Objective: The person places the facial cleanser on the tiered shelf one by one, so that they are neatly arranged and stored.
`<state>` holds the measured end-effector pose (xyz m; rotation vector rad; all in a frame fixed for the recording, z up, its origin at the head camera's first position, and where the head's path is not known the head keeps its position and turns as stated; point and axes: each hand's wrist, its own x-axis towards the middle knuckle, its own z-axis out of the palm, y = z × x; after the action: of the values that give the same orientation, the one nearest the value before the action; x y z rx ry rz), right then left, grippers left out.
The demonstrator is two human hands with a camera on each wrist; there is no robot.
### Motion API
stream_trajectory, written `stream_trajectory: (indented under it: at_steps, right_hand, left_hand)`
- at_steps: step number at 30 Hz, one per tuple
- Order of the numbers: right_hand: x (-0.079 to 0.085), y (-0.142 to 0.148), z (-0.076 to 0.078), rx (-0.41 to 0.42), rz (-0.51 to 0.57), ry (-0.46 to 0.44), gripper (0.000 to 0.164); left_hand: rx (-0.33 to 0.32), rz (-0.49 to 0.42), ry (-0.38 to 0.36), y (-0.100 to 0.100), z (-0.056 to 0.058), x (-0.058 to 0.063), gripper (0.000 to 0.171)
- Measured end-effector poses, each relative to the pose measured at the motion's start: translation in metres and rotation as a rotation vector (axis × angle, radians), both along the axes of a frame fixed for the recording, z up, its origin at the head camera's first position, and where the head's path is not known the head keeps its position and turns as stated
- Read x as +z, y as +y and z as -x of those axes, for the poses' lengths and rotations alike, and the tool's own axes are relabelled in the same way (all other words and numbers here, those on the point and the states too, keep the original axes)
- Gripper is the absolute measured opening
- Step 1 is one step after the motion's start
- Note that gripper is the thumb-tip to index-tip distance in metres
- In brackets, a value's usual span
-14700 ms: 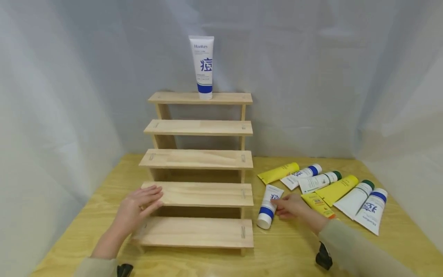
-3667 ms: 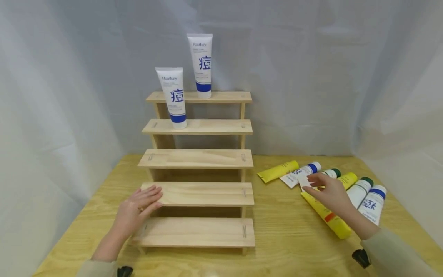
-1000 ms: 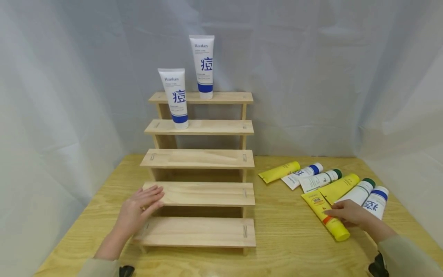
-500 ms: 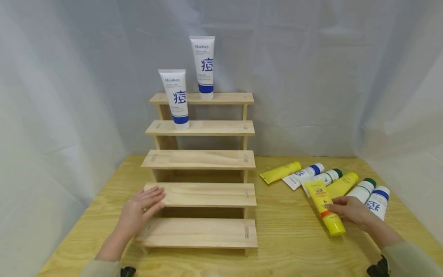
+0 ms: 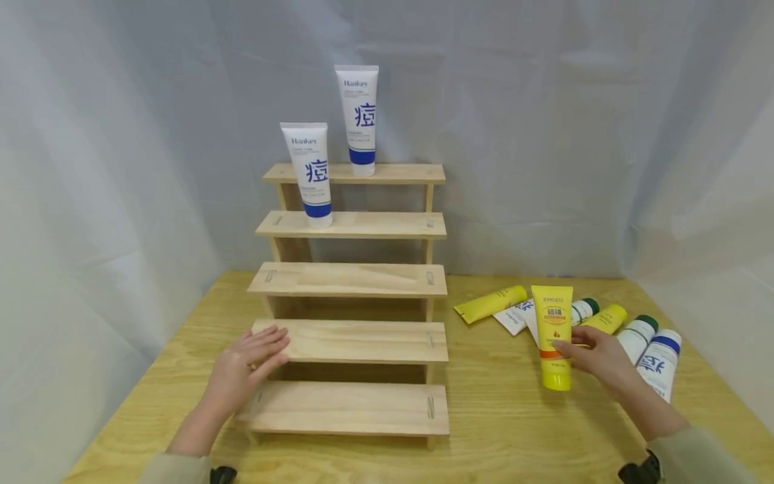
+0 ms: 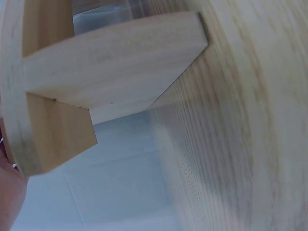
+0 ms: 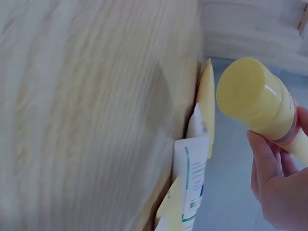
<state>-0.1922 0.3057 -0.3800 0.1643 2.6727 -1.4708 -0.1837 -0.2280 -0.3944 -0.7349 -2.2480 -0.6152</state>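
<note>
My right hand [image 5: 605,359] pinches a yellow squeeze tube [image 5: 553,329] with an orange band, between thumb and fingers. The tube is upright, cap down, raised off the table; in the right wrist view its round yellow cap [image 7: 243,89] faces the camera. My left hand [image 5: 244,366] rests with extended fingers on the left end of the second-lowest step of a wooden stepped shelf [image 5: 357,341]. Only a bit of that hand [image 6: 10,195] enters the left wrist view. One white tube [image 5: 360,111] stands on the top step, another white tube [image 5: 310,175] on the step below, left of it.
Right of the shelf several tubes lie in a fan: a yellow tube [image 5: 491,304], a yellow one [image 5: 611,318] partly covered by my hand, a green-capped white one [image 5: 636,337] and a blue-banded white one [image 5: 659,363]. Pale curtains hang behind the table [image 5: 502,430].
A second white tube has gone from the table to the second-highest step. Since then my right hand has grasped the yellow tube, lifted it, turned it upright and moved slightly left. My left hand stays put.
</note>
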Motion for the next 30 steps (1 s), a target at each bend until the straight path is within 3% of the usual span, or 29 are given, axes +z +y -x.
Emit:
stream_trajectory:
  at_steps: [8,20,30]
  right_hand:
    - [0.016,-0.018,0.003,0.006,0.026,0.157,0.067]
    - [0.039,-0.038,0.016,-0.013,0.042,0.233,0.069]
    - [0.061,-0.060,0.028,0.001,0.134,0.286,0.067]
  left_hand:
    - [0.012,0.004,-0.014,0.001,-0.002,0.000,0.030]
    - [0.010,0.004,-0.009,0.000,-0.001,0.000,0.030]
    - [0.014,0.005,-0.017,0.002,-0.002,0.001,0.030]
